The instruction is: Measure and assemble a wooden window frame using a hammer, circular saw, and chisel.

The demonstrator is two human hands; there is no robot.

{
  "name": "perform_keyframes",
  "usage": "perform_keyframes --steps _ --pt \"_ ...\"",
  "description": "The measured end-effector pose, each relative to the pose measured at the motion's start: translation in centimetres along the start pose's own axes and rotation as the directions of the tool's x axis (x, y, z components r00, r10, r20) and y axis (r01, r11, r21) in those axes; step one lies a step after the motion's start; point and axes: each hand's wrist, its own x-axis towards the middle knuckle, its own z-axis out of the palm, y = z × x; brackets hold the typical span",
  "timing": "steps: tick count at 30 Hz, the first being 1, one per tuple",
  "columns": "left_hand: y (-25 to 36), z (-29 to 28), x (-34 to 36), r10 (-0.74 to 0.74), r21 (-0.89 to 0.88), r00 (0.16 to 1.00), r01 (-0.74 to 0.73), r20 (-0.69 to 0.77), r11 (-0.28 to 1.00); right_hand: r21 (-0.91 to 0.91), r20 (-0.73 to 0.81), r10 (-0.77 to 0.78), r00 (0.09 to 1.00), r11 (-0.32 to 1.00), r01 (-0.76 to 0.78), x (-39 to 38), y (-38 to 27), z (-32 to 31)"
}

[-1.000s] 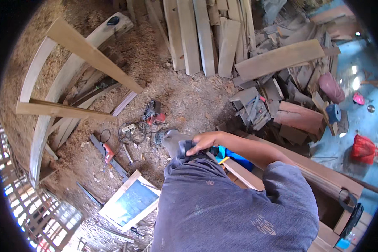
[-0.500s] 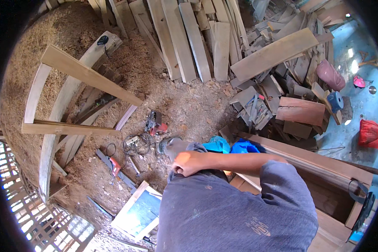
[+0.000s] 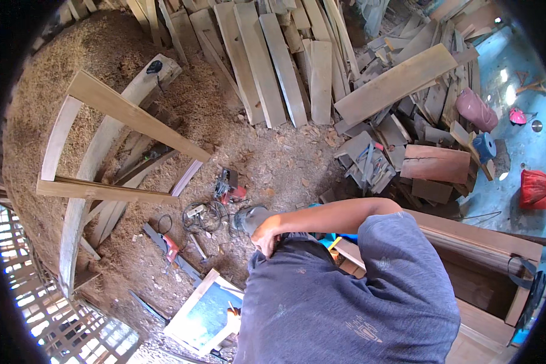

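Grey shirt (image 3: 333, 291) meets my curled right hand (image 3: 266, 235); whether it grips, I cannot tell. My left hand (image 3: 233, 319), mostly hidden, overlaps the framed pane (image 3: 204, 312), its hold unclear.

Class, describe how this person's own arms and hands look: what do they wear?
The right hand wears no visible glove or watch; its forearm is bare below a short, loose, grey-blue sleeve with pale smudges. The left arm cannot be made out.

Nothing legible (faint shirt print (image 3: 365, 330))
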Motion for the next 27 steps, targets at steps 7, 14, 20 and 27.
perform_keyframes --steps 7,14,20,27 --pt "-3.5 4.2 -1.2 0.046 -0.134 0.999 -0.046 -0.002 0.990 -0.173 -0.362 0.701 0.614 0.596 -0.784 0.1 -12.3 7.3" --pt "-2.5 10.3 -4.6 -0.045 -0.238 0.999 0.041 -0.014 0.970 -0.258 -0.501 0.610 0.614 0.572 -0.779 -1.2 -22.1 11.4" --pt "6.3 8.0 -9.0 0.035 -0.321 0.999 -0.042 -0.026 0.946 -0.299 -0.289 0.595 0.750 0.688 -0.661 -2.6 -23.6 10.5" --pt "20.2 6.3 -8.8 -0.019 -0.121 0.998 0.025 0.056 0.992 -0.233 -0.437 0.299 0.849 0.874 -0.427 -13.8 -28.4 11.4"
